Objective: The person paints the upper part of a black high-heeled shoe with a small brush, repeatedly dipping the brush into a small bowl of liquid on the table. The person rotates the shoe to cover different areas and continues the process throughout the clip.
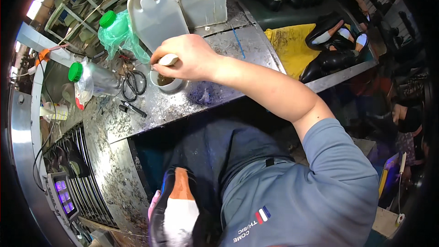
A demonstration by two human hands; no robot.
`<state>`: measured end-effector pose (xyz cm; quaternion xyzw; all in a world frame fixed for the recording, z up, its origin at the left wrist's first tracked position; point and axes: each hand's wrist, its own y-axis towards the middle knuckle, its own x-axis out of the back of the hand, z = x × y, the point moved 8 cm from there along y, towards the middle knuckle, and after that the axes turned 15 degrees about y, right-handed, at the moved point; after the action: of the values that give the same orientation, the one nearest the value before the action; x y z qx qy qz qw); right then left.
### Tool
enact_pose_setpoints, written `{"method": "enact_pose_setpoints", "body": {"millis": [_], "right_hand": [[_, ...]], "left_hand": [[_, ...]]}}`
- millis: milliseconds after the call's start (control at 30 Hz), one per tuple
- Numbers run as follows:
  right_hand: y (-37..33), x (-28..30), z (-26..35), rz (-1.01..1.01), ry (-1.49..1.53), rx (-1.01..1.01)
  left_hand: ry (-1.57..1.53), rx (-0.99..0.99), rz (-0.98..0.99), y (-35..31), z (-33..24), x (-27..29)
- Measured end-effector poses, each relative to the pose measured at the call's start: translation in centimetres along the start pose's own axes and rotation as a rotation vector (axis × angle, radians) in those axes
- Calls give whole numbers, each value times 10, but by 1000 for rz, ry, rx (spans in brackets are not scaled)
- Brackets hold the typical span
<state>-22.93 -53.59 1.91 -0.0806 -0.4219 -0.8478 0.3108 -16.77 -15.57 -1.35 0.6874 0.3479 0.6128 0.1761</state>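
My right hand point(192, 57) is closed around a pale wooden-handled tool point(168, 60), which looks like a brush. Its lower end is hidden, over or inside a small white cup point(170, 87) holding brownish liquid. Low in the view, a black shoe point(182, 210) lies bottom up against my lap, its underside white with a brown-orange part. My left hand point(154, 203) shows only as a few fingers along the shoe's left edge, closed on it; the rest is hidden beneath.
Beside the cup are black scissors point(133, 85), a black marker point(132, 109) and a green-capped jar point(93, 80). Translucent cut-open jugs point(157, 16) stand behind. At right, black shoes point(329, 57) rest on yellow cloth point(288, 48). A purple-lit lamp point(63, 196) sits at lower left.
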Motion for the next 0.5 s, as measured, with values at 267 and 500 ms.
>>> {"method": "enact_pose_setpoints", "body": {"millis": [267, 500], "right_hand": [[-28, 13, -16, 7, 235, -155], [-60, -9, 47, 210, 751, -282]], "left_hand": [[226, -336, 195, 39, -13, 13], [369, -551, 324, 49, -19, 33]]}}
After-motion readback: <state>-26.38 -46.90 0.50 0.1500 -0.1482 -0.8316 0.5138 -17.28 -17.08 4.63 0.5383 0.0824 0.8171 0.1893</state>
